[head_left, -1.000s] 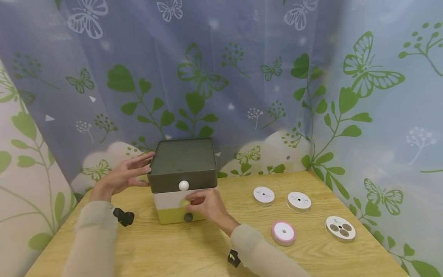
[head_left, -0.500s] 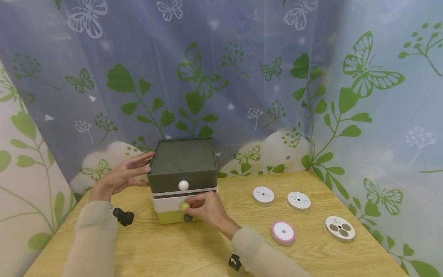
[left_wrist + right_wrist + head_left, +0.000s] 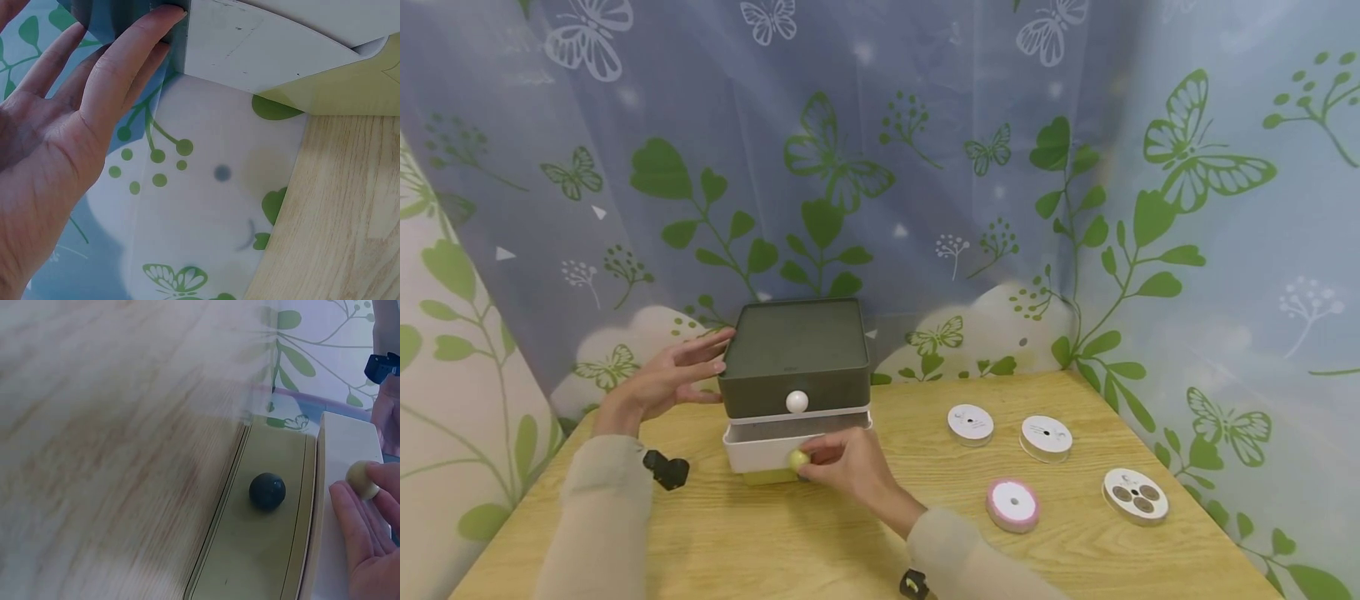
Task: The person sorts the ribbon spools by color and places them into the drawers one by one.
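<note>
A small drawer box (image 3: 797, 337) stands at the left of the table, with a dark green top, a white middle drawer (image 3: 752, 454) and a yellow bottom drawer (image 3: 250, 550). The middle drawer is pulled partway out, and part of its grey inside shows. My right hand (image 3: 853, 467) pinches its yellow round knob (image 3: 361, 479) between thumb and fingers. The left hand (image 3: 666, 379) rests its straight fingertips against the box's left side near the top. A white knob (image 3: 797, 402) is on the green section; a dark knob (image 3: 267, 491) sits on the yellow drawer.
Right of the box on the wooden table (image 3: 715, 542) lie white ribbon spools (image 3: 970, 424) (image 3: 1046, 438), a pink-edged spool (image 3: 1012, 504) and a spool with brown round openings (image 3: 1135, 495). A butterfly-patterned curtain (image 3: 925, 208) hangs close behind the box.
The right hand has drawn the white middle drawer out toward the person, from closed to partway open. The left hand has stayed against the box's side.
</note>
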### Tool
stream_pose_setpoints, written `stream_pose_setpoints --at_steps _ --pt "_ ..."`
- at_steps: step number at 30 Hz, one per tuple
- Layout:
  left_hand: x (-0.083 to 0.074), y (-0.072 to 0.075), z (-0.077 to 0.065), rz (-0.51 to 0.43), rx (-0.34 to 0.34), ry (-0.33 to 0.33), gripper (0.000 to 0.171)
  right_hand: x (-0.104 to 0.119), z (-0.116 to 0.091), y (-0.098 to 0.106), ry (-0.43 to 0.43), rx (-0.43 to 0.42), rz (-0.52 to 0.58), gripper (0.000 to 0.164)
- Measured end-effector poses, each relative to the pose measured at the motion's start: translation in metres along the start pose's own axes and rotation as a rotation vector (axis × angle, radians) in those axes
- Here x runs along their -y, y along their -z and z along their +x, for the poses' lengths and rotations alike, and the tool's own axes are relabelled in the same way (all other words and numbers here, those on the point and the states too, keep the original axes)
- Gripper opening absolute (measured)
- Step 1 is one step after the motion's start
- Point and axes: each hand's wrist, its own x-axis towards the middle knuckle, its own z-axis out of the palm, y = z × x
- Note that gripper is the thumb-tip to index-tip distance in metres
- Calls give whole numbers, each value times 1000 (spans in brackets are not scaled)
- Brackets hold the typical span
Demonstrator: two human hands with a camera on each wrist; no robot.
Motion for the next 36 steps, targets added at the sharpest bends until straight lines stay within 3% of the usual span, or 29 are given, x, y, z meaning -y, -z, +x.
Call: stream_pose_setpoints --at_steps 36 --pt "-6 -4 -5 2 -5 -3 75 11 -46 -6 2 3 66 14"
